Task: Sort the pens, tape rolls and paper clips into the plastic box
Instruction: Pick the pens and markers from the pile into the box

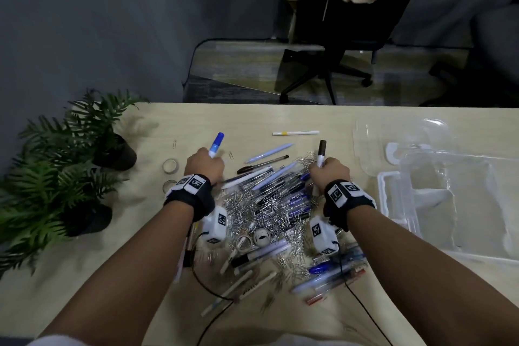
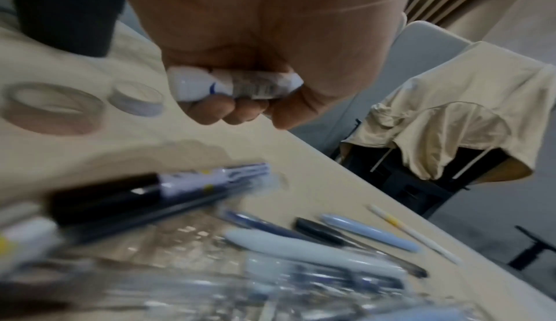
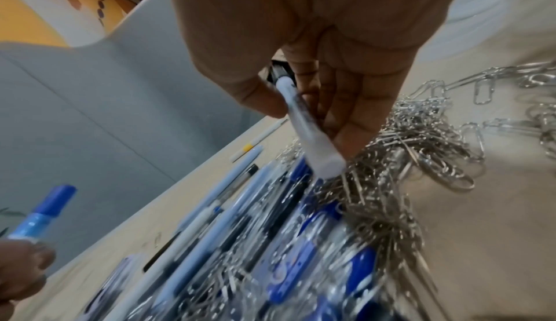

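Note:
A heap of pens (image 1: 269, 185) and silver paper clips (image 1: 252, 211) covers the middle of the table. My left hand (image 1: 206, 164) grips a white marker with a blue cap (image 1: 216, 144) (image 2: 234, 84), cap pointing away from me. My right hand (image 1: 327, 171) holds a white marker with a black cap (image 1: 321, 153) (image 3: 307, 133) above the clips (image 3: 400, 150). Two tape rolls (image 1: 170, 165) (image 2: 54, 108) lie left of my left hand, and two more (image 1: 254, 239) sit between my wrists. The clear plastic box (image 1: 438, 199) stands open at the right.
Two potted ferns (image 1: 70, 166) stand at the table's left edge. The box's clear lid (image 1: 393, 132) lies behind it. A white pen with a yellow band (image 1: 295, 133) lies alone near the far edge. A black office chair (image 1: 337, 45) draped with beige cloth stands beyond the table.

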